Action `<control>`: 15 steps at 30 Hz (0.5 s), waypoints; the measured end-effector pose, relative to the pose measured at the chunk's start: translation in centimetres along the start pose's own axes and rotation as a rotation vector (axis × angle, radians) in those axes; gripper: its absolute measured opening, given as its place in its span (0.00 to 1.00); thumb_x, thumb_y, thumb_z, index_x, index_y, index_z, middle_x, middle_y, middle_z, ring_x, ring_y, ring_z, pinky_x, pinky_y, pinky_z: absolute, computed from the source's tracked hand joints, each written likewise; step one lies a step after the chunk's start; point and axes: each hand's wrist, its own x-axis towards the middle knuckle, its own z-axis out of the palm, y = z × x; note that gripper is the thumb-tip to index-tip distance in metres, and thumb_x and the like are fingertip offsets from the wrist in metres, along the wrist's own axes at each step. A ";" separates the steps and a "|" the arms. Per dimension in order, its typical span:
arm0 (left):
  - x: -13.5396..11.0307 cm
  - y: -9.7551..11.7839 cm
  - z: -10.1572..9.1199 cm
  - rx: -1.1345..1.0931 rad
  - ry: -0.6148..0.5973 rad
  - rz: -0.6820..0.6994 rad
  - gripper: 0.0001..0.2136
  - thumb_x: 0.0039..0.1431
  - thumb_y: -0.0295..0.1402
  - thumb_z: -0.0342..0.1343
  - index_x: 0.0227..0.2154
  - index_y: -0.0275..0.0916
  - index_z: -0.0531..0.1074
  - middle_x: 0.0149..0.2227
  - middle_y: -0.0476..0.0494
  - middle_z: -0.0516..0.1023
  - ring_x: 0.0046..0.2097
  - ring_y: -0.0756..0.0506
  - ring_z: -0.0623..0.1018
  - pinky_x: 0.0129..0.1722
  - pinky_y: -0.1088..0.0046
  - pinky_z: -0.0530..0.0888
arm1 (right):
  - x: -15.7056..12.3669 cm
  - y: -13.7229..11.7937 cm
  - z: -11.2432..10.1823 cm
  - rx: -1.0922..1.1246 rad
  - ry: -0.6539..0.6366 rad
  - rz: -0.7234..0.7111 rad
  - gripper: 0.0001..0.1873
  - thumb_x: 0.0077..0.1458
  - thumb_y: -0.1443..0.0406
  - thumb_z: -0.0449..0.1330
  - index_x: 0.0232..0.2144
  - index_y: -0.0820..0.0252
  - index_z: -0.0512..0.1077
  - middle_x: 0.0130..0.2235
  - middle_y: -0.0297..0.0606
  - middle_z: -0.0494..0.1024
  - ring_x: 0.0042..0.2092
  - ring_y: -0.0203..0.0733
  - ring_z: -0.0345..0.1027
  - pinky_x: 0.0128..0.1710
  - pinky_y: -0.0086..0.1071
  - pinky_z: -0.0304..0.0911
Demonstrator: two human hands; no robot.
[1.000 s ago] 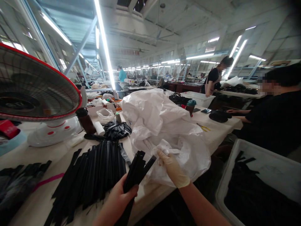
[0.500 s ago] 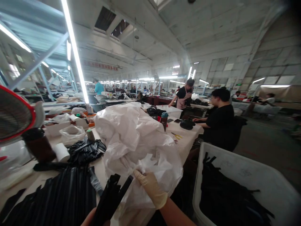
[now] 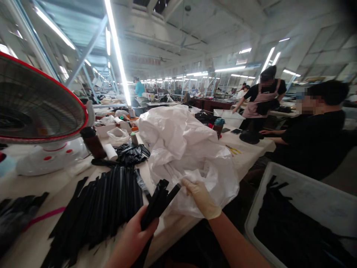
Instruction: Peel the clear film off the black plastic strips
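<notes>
My left hand (image 3: 133, 235) is bare and closed around a bundle of black strips (image 3: 157, 201) that point up and to the right. My right hand (image 3: 201, 198) wears a pale glove and grips the lower edge of a big crumpled white plastic bag (image 3: 184, 149) lying on the table. On the table (image 3: 33, 238) to the left of my hands lies a wide heap of black strips (image 3: 106, 204).
A red-rimmed white fan (image 3: 39, 111) stands at the left. A dark jar (image 3: 93, 143), a tape roll (image 3: 111, 151) and a black pile (image 3: 132, 153) sit behind the heap. A white bin (image 3: 315, 201) of black pieces stands at the lower right. Two people (image 3: 312, 126) work at the table's far end.
The view has swung back left and down since half a second ago, bringing the fan and strip heap back in. Both hands keep their grips, and my left hand shows fully again.
</notes>
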 end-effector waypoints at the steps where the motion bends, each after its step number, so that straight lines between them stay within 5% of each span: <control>1: -0.1 0.3 0.0 -0.003 0.001 -0.008 0.14 0.48 0.41 0.57 0.34 0.36 0.71 0.22 0.50 0.72 0.27 0.46 0.72 0.28 0.74 0.68 | 0.1 0.1 0.0 -0.011 0.023 0.008 0.23 0.44 0.50 0.62 0.10 0.58 0.65 0.14 0.27 0.60 0.21 0.34 0.55 0.27 0.32 0.52; 6: -0.4 0.7 0.0 -0.011 -0.009 -0.043 0.14 0.47 0.40 0.58 0.34 0.37 0.72 0.23 0.50 0.72 0.28 0.45 0.72 0.29 0.73 0.67 | 0.1 0.6 -0.2 -0.023 0.048 0.054 0.26 0.45 0.48 0.61 0.10 0.57 0.61 0.14 0.29 0.61 0.20 0.34 0.55 0.27 0.33 0.51; 15: 0.3 0.8 0.4 -0.094 -0.035 -0.110 0.18 0.42 0.43 0.61 0.33 0.36 0.71 0.20 0.52 0.71 0.23 0.48 0.70 0.24 0.74 0.66 | -1.0 0.7 0.0 0.167 -0.134 0.038 0.18 0.45 0.55 0.65 0.13 0.58 0.68 0.15 0.26 0.61 0.22 0.32 0.55 0.30 0.30 0.53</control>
